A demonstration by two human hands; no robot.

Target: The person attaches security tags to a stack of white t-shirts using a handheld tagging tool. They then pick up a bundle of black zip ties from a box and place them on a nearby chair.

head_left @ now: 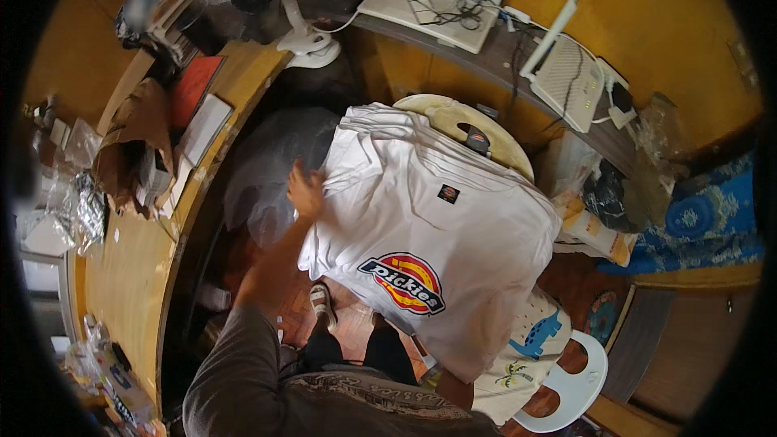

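Left grip is held open beside the sleeves; right grip is hidden, its state untellable; white shirts should be squared to the chair's rear edge.

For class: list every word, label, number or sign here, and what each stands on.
Bold white lettering in a red, yellow and black emblem, on the top white T-shirt: legible, not copied here.
Small print on the black neck label: too small.
Mark on the dark piece at the cream chair back: too small.
Lettering across the wearer's dark shirt: too blurred.
Marks on the right-hand white router and the lower-left packet: too small.
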